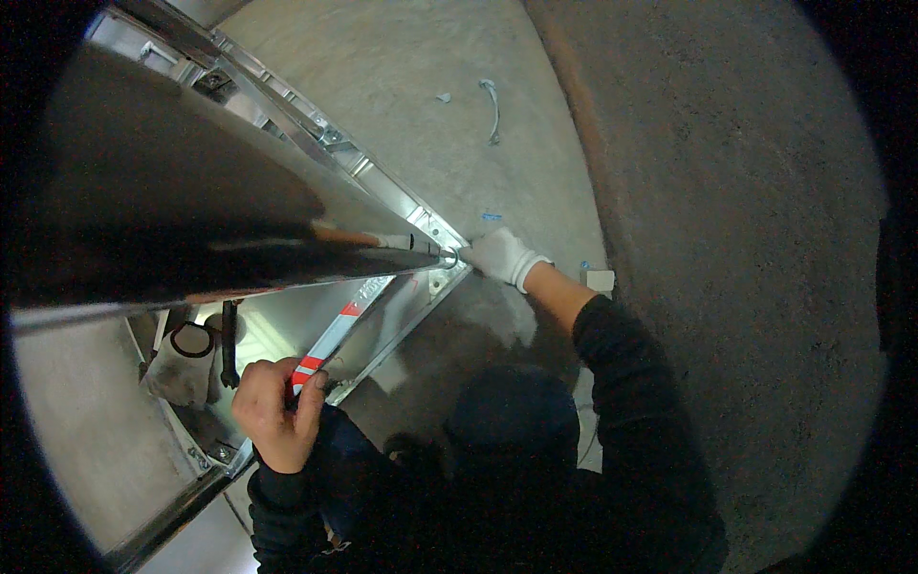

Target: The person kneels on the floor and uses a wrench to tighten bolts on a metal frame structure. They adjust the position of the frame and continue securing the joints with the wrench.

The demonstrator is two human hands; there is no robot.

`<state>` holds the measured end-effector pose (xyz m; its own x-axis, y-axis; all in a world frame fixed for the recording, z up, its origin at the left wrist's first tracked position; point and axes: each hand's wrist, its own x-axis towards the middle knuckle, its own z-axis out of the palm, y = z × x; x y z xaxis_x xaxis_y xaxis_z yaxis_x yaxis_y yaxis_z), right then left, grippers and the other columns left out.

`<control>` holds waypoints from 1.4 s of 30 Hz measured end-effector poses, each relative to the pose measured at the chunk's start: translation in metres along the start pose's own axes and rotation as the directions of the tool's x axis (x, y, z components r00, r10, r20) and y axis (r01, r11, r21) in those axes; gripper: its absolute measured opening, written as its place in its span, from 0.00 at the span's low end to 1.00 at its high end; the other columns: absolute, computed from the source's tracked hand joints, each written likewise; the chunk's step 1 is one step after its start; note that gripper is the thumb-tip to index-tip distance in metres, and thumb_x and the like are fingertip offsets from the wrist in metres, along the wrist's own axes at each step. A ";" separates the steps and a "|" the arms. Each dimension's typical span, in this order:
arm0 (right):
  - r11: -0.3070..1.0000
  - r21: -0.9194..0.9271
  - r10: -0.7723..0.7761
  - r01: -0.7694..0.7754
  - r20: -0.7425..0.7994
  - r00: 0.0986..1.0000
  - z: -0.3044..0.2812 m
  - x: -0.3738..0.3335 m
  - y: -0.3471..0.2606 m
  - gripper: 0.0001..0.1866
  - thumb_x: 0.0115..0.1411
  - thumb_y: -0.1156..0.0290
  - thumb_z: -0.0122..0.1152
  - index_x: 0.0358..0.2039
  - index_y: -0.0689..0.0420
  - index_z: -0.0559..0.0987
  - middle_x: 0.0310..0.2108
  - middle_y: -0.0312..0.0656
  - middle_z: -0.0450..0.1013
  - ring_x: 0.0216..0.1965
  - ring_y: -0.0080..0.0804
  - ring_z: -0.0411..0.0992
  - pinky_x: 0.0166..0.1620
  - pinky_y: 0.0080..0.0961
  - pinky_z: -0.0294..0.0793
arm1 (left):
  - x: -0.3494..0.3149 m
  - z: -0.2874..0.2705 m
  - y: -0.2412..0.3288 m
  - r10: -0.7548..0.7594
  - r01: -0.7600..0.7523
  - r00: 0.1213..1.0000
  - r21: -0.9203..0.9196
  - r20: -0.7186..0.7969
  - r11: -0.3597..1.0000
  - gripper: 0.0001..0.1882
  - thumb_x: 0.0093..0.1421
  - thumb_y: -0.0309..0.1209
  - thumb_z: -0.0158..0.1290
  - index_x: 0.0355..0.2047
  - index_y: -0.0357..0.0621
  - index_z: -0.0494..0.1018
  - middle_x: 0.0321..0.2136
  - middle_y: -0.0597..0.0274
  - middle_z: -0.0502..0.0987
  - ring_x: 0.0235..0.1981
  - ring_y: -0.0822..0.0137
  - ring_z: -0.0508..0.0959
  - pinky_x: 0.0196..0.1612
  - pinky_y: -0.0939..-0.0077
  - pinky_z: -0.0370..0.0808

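My bare left hand (273, 411) is closed, thumb and fingers pinching the near end of a flat silver strip with red and white bands (330, 340). This strip slants up and right beneath a large shiny metal panel (191, 182) toward the corner of a metal frame (406, 325). My right hand (502, 256), in a white glove, is closed at that corner. Its fingertips meet a small round metal fitting (449, 256) at the panel's tip. Whether they pinch a small part there is hidden.
A dark wrench-like tool (229, 344) and a black ring (191, 339) lie on the left, the ring on a pale cloth (182, 378). Scraps, among them a grey strip (492, 110) and a blue piece (491, 217), litter the concrete floor. Beside my right forearm sits a small white block (600, 280).
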<state>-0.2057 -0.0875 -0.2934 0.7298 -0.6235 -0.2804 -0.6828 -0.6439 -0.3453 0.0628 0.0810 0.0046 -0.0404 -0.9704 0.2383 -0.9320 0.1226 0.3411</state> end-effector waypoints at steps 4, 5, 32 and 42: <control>0.974 -0.185 -0.136 0.134 0.002 0.991 0.002 0.006 0.007 0.08 0.55 0.71 0.54 0.32 0.55 0.81 0.30 0.49 0.77 0.35 0.48 0.78 0.37 0.40 0.80 | 0.001 0.000 0.000 0.006 -0.006 1.000 -0.001 0.010 1.000 0.10 0.49 0.26 0.64 0.30 0.37 0.75 0.20 0.57 0.70 0.19 0.61 0.68 0.22 0.69 0.63; 0.966 -0.219 -0.148 0.139 -0.028 0.989 0.004 0.006 0.008 0.08 0.55 0.69 0.54 0.30 0.54 0.81 0.29 0.47 0.77 0.33 0.45 0.78 0.35 0.39 0.79 | 0.001 0.000 0.000 0.007 -0.007 1.000 -0.001 0.012 1.000 0.10 0.49 0.26 0.64 0.30 0.37 0.75 0.20 0.57 0.69 0.19 0.61 0.68 0.22 0.69 0.63; 0.891 0.244 0.344 -0.383 0.189 0.920 0.010 -0.005 -0.033 0.17 0.61 0.62 0.46 0.42 0.56 0.80 0.42 0.56 0.76 0.45 0.56 0.74 0.49 0.44 0.72 | 0.001 0.003 0.000 -0.004 0.004 1.000 -0.022 -0.028 1.000 0.11 0.48 0.26 0.64 0.30 0.39 0.75 0.19 0.58 0.69 0.20 0.61 0.68 0.22 0.69 0.63; 0.643 0.672 0.453 -0.368 0.053 0.890 -0.003 -0.032 -0.022 0.20 0.62 0.61 0.49 0.52 0.52 0.75 0.42 0.55 0.76 0.45 0.55 0.74 0.48 0.46 0.73 | -0.001 0.004 0.000 -0.023 0.023 0.999 -0.005 -0.027 1.000 0.12 0.47 0.28 0.66 0.30 0.40 0.76 0.20 0.58 0.70 0.20 0.60 0.70 0.22 0.68 0.65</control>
<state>-0.2142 -0.0551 -0.2747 0.3415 -0.8232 -0.4535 -0.6841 0.1131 -0.7205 0.0610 0.0813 0.0009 -0.0093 -0.9669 0.2549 -0.9308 0.1014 0.3511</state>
